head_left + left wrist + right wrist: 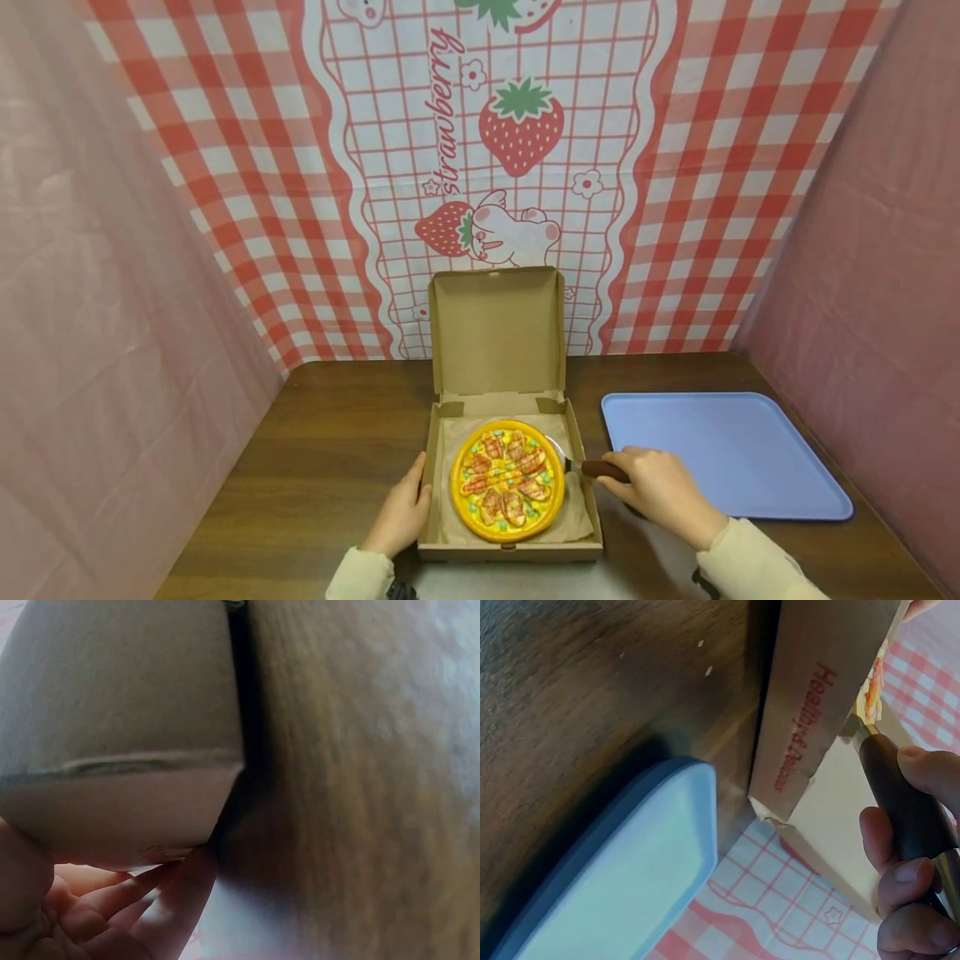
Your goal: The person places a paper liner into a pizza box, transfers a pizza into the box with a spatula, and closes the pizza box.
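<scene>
An open cardboard pizza box [577, 442] sits at the table's front centre with its lid standing up. Inside lies a round toy pizza [507, 481] with a yellow rim on paper. My left hand [405, 508] rests flat against the box's left wall, its fingers [150, 900] lying along the cardboard [120, 712]. My right hand [660, 492] grips the dark brown handle [603, 470] of a server. The server's metal end reaches over the box's right wall to the pizza's edge. In the right wrist view my fingers [900, 881] curl round that handle [892, 795].
A light blue tray [723, 454] lies on the brown wooden table [322, 450] right of the box; its corner [630, 877] is close to the box's printed side wall [810, 720]. Pink curtains stand at both sides and a red checked strawberry cloth hangs behind.
</scene>
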{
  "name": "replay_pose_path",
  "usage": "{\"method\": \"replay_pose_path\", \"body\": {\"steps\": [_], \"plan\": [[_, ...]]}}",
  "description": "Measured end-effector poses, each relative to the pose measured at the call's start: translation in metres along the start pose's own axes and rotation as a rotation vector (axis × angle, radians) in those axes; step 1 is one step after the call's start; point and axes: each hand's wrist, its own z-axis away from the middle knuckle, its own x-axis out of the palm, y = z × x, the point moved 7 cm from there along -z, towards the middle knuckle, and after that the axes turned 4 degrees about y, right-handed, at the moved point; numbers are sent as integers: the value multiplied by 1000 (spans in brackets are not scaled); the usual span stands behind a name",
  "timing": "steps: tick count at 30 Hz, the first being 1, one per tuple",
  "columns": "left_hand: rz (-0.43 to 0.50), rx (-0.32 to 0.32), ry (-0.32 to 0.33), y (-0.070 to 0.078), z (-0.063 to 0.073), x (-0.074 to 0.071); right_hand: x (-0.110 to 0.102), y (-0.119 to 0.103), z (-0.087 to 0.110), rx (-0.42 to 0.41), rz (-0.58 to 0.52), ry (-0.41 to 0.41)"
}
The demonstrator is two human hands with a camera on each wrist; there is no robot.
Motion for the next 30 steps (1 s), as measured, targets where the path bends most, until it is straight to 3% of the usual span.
{"method": "replay_pose_path", "body": {"steps": [6,15,25,30], "plan": [[-4,-8,-1,0,0,0,5,8,1,38,16,-1],[-6,-17,-5,0,0,0,3,9,1,44,14,22],[-6,-13,-5,0,0,0,3,14,1,38,45,100],[-7,-12,-5,1,0,-1,6,19,1,61,40,93]]}}
